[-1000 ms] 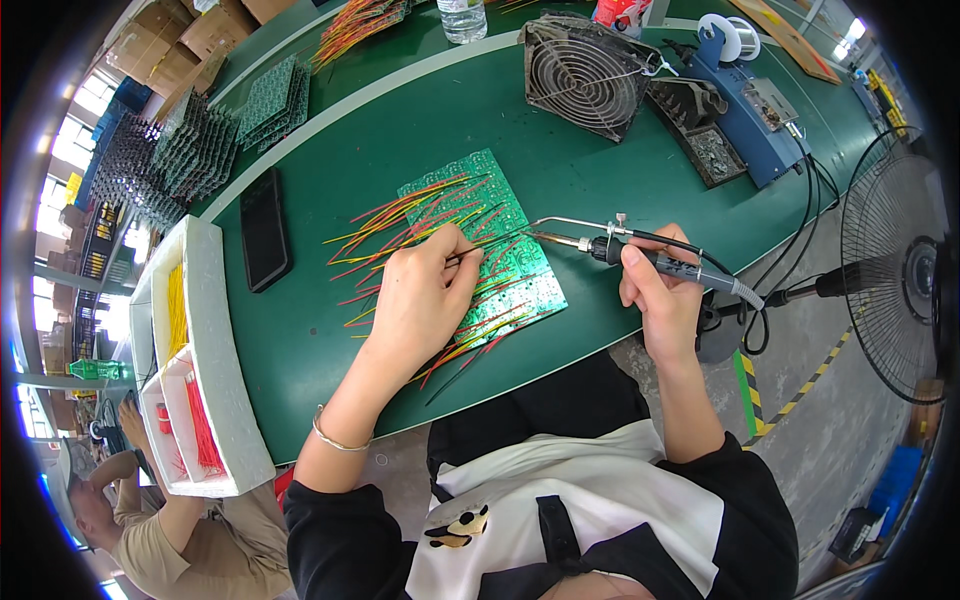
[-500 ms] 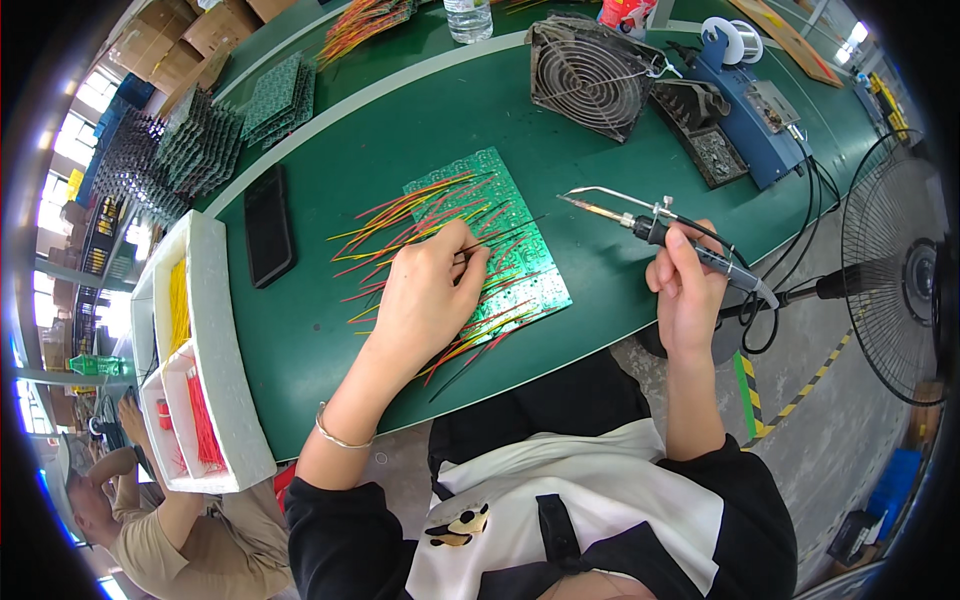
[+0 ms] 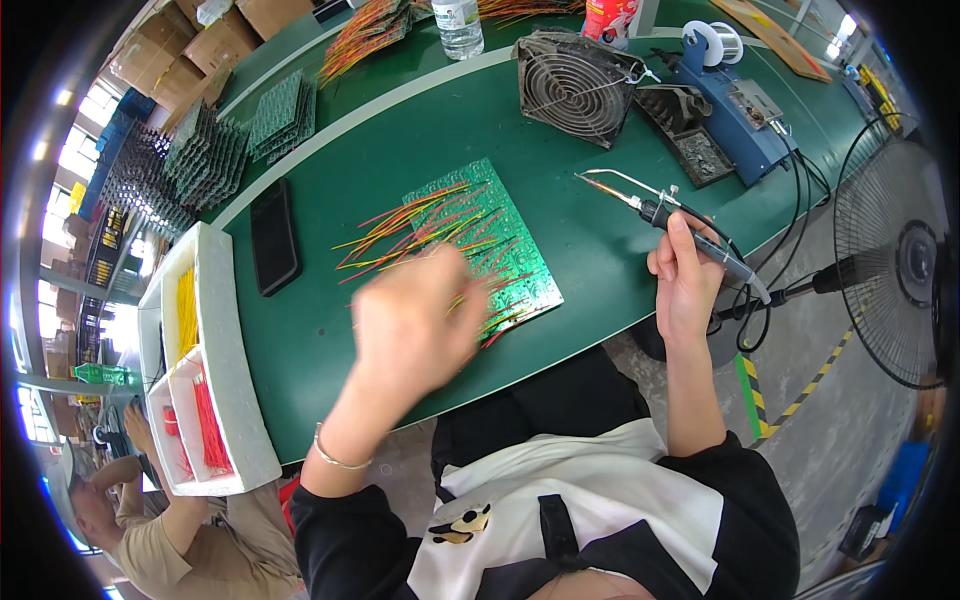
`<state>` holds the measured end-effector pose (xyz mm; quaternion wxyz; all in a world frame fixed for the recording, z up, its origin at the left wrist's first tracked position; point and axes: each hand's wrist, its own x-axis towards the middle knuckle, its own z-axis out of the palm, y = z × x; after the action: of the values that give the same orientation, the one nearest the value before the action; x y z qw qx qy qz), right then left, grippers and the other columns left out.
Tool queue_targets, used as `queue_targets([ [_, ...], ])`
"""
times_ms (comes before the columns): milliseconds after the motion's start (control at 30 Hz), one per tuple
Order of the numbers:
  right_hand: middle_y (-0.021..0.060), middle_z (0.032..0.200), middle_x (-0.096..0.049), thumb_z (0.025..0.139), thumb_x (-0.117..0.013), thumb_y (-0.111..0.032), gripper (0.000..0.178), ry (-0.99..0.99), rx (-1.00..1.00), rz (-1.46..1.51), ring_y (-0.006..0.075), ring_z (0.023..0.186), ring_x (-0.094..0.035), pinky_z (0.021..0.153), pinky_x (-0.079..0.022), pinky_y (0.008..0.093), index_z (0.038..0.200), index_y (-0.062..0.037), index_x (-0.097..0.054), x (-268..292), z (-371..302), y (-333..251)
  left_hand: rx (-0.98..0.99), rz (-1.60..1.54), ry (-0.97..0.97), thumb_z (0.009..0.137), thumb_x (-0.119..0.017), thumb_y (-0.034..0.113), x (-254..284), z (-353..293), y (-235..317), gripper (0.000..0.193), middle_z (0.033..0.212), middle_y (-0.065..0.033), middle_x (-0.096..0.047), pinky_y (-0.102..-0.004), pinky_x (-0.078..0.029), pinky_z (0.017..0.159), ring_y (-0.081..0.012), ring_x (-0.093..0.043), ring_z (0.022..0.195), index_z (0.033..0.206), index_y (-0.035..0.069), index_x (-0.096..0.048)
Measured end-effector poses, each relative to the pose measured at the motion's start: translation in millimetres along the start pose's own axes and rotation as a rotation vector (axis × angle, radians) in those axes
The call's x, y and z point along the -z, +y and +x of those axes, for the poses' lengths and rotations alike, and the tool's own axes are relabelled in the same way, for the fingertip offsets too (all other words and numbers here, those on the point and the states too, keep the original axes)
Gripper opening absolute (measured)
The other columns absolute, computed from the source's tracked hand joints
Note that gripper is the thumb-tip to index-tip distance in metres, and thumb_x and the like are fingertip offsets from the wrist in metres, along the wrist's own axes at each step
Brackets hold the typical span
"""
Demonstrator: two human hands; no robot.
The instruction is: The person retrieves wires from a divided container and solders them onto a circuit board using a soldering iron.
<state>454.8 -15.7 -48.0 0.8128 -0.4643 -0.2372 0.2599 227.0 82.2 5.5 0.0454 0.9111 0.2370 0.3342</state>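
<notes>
A green circuit board panel (image 3: 535, 282) lies on the green bench, with many red, yellow and black wires (image 3: 395, 222) sticking out across its left side. Above the board's near left part is my left hand (image 3: 415, 318), smeared by motion, covering some wires. Whether its fingers hold a wire cannot be seen. My right hand (image 3: 685, 290) grips a soldering iron (image 3: 655, 214) right of the board. The iron's tip points up and left, apart from the board, and a thin metal guide tube runs beside it.
A black phone (image 3: 274, 238) and a white foam box (image 3: 240, 400) of sorted wires are at left. Behind are stacked boards (image 3: 205, 150), a square fan (image 3: 575, 92), a blue soldering station (image 3: 735, 110) and a bottle (image 3: 459, 30). A standing fan (image 3: 905, 265) is right; a co-worker (image 3: 180, 530) sits left.
My left hand has moved slightly toward me and left, off the wires it was pinching over the board. My right hand and the iron have barely moved; the view has shifted a little.
</notes>
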Motion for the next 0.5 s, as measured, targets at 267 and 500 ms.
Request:
queue_targets([
  [267,-0.0007,0.062,-0.046,0.085,-0.060,-0.008,0.011,0.026,0.017,-0.040,0.0045,0.050,-0.038,0.048,-0.036,0.0213,0.092,-0.0018,-0.054,-6.9,-0.8,3.7,-0.188,0.063,-0.266,0.070,-0.070,0.023,-28.4,-7.0,-0.1,0.030,0.061,-0.0055,-0.049,-0.0338,-0.042,0.049,-0.0214,-0.053,0.057,0.069,0.006,-0.045],
  [500,-0.0006,0.062,-0.046,0.085,-0.059,-0.007,0.010,0.012,0.003,-0.038,0.0045,0.051,-0.039,0.049,-0.036,0.0212,0.092,-0.0027,-0.053,-8.5,-3.8,-0.5,-0.041,-0.002,-0.208,0.075,-0.068,0.025,-19.7,7.7,-23.0,0.030,0.062,-0.0065,-0.052,-0.0332,-0.041,0.047,-0.0227,-0.052,0.052,0.084,0.005,-0.048],
])
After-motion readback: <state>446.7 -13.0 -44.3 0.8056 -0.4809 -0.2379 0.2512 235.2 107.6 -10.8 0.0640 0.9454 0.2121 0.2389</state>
